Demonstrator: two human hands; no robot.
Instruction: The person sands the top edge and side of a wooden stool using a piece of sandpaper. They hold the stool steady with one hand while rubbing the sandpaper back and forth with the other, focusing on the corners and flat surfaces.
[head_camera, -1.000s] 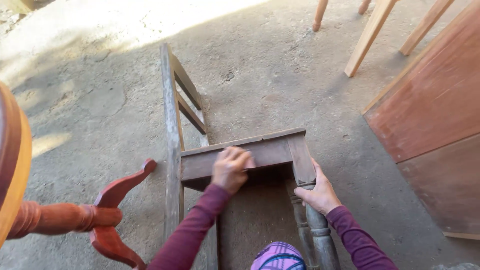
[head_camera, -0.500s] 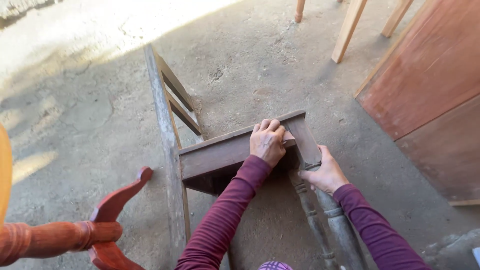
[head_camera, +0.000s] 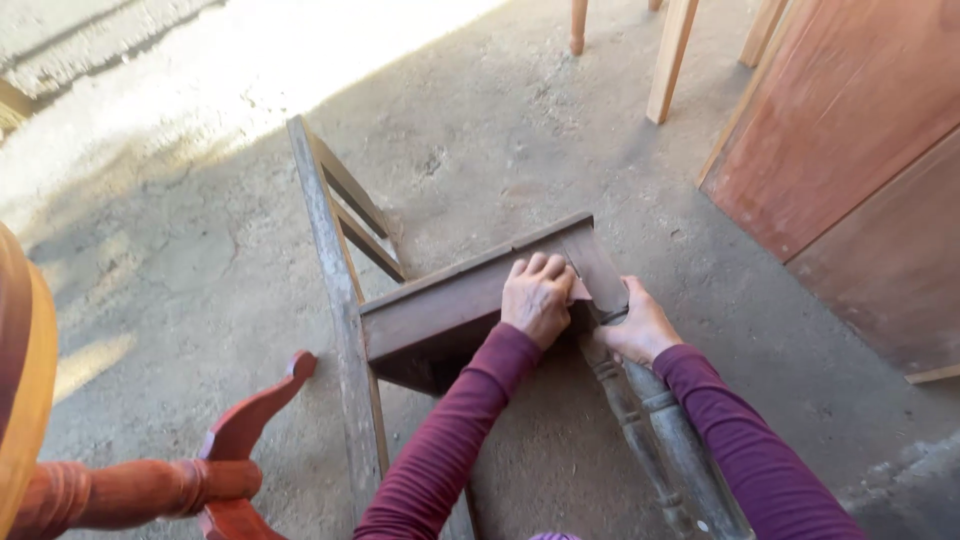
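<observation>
— Where was the chair (head_camera: 440, 320)?
— On its side on the rough concrete floor (head_camera: 200, 230), its wood grey and worn.
— And the hands?
— The left hand (head_camera: 538, 297) pressed curled fingers on the flat rail; the right hand (head_camera: 640, 328) gripped the turned leg (head_camera: 650, 430).

Left hand (head_camera: 538, 298) covers whatever it presses on the dark wooden frame (head_camera: 440, 320); only a small pinkish corner shows by its fingers, too little to tell what it is. Right hand (head_camera: 640, 328) hides the joint where the turned leg (head_camera: 640, 420) meets the frame, and the leg's lower end is cut off at bottom edge. Red carved furniture piece (head_camera: 235, 450) and orange object (head_camera: 25, 390) cut off at left/bottom edges; pale legs (head_camera: 670, 60) and reddish panels (head_camera: 850, 140) cut off at top/right.
</observation>
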